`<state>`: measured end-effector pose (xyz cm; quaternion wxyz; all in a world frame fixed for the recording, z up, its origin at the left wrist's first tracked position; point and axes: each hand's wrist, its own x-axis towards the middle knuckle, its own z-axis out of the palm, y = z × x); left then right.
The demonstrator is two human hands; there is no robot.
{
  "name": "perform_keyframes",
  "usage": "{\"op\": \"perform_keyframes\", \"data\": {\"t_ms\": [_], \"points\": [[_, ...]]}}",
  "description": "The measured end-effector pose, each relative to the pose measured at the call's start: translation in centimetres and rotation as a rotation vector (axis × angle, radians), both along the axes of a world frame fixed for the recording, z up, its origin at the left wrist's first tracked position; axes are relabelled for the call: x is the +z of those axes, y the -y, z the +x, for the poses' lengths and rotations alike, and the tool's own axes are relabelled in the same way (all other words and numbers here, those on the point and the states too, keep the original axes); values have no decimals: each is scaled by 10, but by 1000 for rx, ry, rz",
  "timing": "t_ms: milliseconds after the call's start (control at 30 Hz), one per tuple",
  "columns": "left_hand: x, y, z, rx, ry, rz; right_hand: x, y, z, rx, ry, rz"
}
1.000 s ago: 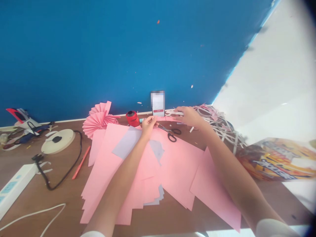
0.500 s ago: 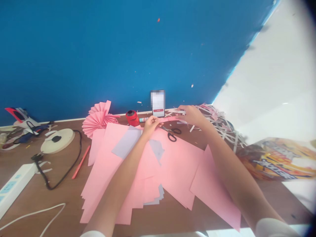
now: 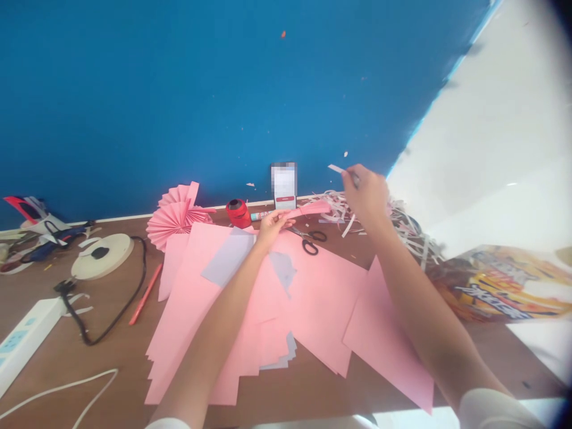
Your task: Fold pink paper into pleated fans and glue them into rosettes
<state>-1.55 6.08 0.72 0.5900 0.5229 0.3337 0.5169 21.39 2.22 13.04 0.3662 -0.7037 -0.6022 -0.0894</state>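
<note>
My left hand (image 3: 269, 225) pinches one end of a folded pink paper strip (image 3: 308, 209) held just above the table, near the far wall. My right hand (image 3: 369, 192) is raised to the right of it, fingers closed on a thin white strip (image 3: 336, 168) that sticks out to the left. Black scissors (image 3: 309, 241) lie under the pink strip. Large pink paper sheets (image 3: 313, 298) cover the table below both forearms.
A heap of white and pink paper strips (image 3: 402, 226) lies at the right. A red tape roll (image 3: 238, 213), a phone (image 3: 284, 185) leaning on the blue wall, pink paper fans (image 3: 176, 215), a red pen (image 3: 145, 294), a power strip (image 3: 22, 336) and a colourful bag (image 3: 500, 286) surround the sheets.
My right hand has let go of the pink strip's right end and lifted up and to the right, pulling a thin white strip away with it. My left hand stays put.
</note>
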Motion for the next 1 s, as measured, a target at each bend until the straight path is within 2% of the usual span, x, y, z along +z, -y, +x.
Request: {"op": "perform_keyframes", "data": {"t_ms": [67,100,167,233,300,367,433,533,767,1000], "points": [[0,0,0,-6,6,0,17,12,-4,18,-26,9],[0,0,0,-19,4,-1,25,18,-8,86,-39,-38],[0,0,0,-41,2,-2,37,30,-18,337,-52,-247],[0,0,0,-50,3,-1,38,36,-30,583,-43,-433],[0,0,0,-51,4,7,31,35,-41,695,-39,-507],[0,0,0,-52,-6,19,17,29,-48,701,-6,-523],[1,1,0,-57,-21,31,4,21,-51,642,49,-545],[3,2,1,-85,-45,48,-9,13,-50,641,91,-593],[6,4,2,-141,-38,54,-18,8,-50,592,171,-574],[4,3,1,-154,-55,57,-24,4,-50,582,147,-551]]}}
